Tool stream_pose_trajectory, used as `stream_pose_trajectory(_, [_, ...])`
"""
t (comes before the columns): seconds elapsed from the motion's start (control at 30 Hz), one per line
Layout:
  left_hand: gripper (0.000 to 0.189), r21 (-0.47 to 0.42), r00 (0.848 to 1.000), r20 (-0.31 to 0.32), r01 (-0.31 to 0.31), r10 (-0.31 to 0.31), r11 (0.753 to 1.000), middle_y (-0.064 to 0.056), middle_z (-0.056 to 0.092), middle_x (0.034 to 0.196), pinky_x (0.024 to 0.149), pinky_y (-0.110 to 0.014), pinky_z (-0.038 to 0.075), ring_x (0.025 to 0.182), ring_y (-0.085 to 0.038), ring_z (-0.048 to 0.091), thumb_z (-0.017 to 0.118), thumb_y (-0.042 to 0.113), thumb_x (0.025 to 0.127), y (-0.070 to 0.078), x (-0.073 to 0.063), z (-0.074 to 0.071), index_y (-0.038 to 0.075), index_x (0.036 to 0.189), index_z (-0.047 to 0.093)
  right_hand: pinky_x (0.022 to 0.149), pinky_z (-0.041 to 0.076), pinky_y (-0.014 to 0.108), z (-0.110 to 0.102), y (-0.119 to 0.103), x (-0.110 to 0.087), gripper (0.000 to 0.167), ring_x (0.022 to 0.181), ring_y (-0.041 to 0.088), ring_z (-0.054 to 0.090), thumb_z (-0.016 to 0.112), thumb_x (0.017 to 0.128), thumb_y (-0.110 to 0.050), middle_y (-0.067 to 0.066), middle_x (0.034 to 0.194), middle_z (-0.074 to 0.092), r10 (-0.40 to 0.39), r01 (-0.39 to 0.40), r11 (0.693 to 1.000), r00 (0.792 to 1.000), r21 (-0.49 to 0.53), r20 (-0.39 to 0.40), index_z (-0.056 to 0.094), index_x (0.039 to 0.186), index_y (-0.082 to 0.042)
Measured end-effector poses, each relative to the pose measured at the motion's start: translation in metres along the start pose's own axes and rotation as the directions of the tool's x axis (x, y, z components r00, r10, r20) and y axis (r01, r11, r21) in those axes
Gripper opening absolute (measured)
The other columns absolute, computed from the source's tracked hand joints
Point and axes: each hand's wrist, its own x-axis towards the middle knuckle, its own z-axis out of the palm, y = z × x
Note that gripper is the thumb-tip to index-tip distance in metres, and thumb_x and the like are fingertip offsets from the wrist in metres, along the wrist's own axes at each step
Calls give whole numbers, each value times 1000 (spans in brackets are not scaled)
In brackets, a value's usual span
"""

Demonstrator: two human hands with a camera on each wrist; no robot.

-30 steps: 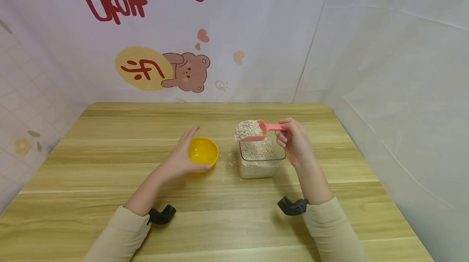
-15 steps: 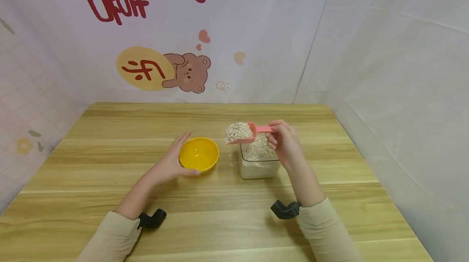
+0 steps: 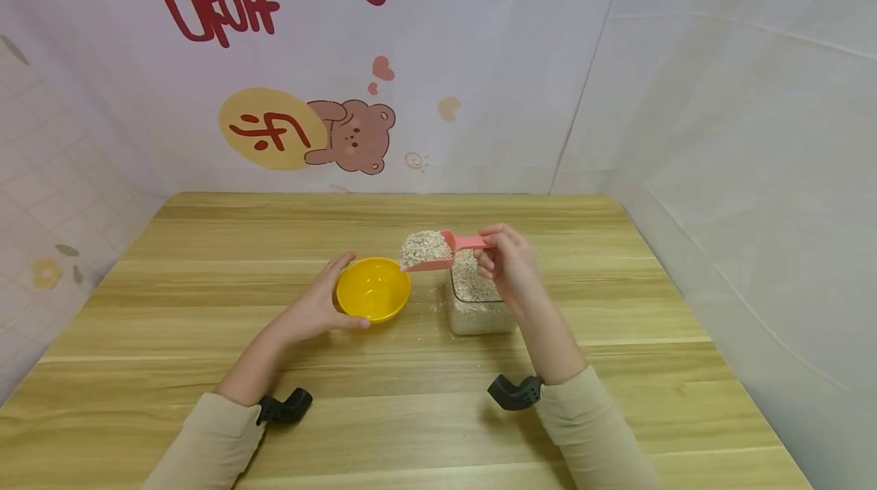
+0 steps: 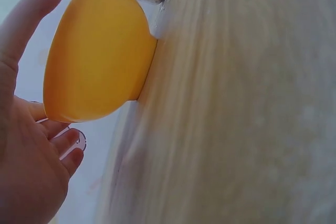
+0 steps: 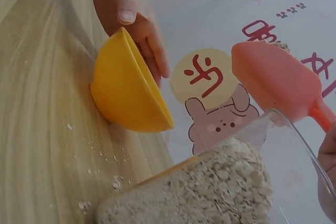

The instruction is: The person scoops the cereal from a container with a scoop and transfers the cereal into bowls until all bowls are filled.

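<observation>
Head view: your right hand (image 3: 512, 265) has its grip closed round the handle of the pink scoop (image 3: 449, 243), held near level, likely so the heaped oats (image 3: 423, 246) don't spill. Your left hand (image 3: 317, 310) curves loosely about the yellow bowl (image 3: 370, 294), its grip slack, perhaps to steady it on the counter (image 3: 404, 421); the clear tub (image 3: 482, 321) stands near, apparently to shorten the reach.

Clothing: plain beige fabric sleeves (image 3: 211, 437) are wrinkling.
Attachments: black elbow-shaped wrist fittings (image 3: 515, 392) are showing small holes.
</observation>
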Motion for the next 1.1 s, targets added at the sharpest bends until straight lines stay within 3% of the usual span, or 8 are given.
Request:
stream_pose_trajectory(0.23, [117,-25,1000,0,-25,25,999,-17,17,155,108,-60,20,136,-36,26,87,40,67,-5,2,2,2,151,15,42,35,16,6,6,2,12,47,7,41,42,91,3,5,63,57,2,-1,999,1000,-45,19,53,94,-1])
stream_pose_trajectory(0.7, [116,-60,1000,18,21,-20,998,-19,19,154,108,-59,22,134,-38,29,86,39,68,-10,2,4,2,152,14,45,37,18,12,11,9,15,51,9,42,43,91,1,8,69,56,37,-33,988,999,-151,24,54,102,4])
stream_pose_trajectory(1.1, [117,-67,1000,14,15,-14,998,-18,20,153,109,-56,21,135,-36,28,87,37,66,-6,2,4,1,151,15,46,35,19,23,14,18,16,52,10,40,43,91,2,8,68,53,72,-58,965,996,-254,46,51,104,4])
